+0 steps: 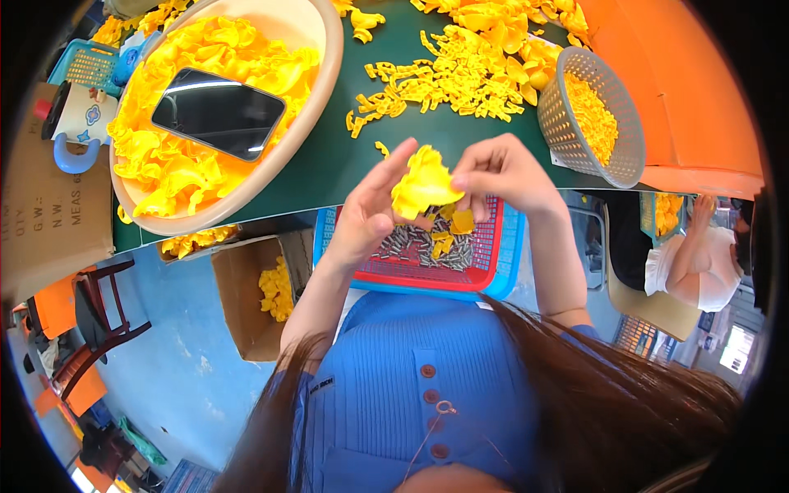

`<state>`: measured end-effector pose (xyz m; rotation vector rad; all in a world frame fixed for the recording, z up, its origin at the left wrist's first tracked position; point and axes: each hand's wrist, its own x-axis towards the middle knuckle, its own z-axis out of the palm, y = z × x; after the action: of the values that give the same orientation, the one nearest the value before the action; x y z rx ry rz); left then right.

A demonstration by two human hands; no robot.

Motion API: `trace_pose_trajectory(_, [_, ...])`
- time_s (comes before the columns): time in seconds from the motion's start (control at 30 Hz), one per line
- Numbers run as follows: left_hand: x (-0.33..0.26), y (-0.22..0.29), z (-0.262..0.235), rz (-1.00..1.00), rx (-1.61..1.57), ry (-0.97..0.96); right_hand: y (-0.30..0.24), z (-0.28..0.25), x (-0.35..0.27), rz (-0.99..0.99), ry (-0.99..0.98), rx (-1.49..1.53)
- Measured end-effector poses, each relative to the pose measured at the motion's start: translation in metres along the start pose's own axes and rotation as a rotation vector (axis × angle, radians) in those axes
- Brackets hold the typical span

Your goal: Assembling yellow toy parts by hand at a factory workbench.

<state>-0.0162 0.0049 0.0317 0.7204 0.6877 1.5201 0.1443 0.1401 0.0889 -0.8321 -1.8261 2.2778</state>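
Note:
Both my hands hold one yellow fabric flower (423, 182) above a red mesh tray (485, 263). My left hand (370, 209) supports it from the left with fingers stretched up. From the right, my right hand (503, 170) pinches its edge. In the red tray lie small grey metal pieces (411, 245) and a few yellow bits (460, 222). The red tray rests in a blue tray (509, 275) on my lap, at the edge of the green table (329, 156).
A large beige basin (316, 99) full of yellow petals carries a dark phone (218, 111). Loose yellow plastic pieces (460, 70) cover the table's far side beside a grey basket (612, 123). A cardboard box (246, 304) stands on the floor at left. Another person (694, 259) sits at right.

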Motion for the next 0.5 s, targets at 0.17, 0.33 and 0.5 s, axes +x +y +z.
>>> trace_pose_trajectory(0.17, [-0.007, -0.016, -0.006, -0.074, -0.021, -0.013, 0.018, 0.005, 0.002, 0.064, -0.06, 0.087])
trace_pose_trajectory(0.33, [-0.021, -0.016, -0.017, -0.016, -0.087, 0.113, 0.026, 0.007, 0.024, -0.091, 0.274, -0.212])
trace_pose_trajectory(0.5, [-0.028, -0.017, -0.023, -0.019, -0.057, 0.152, 0.041, -0.004, 0.067, -0.445, 0.766, -1.0])
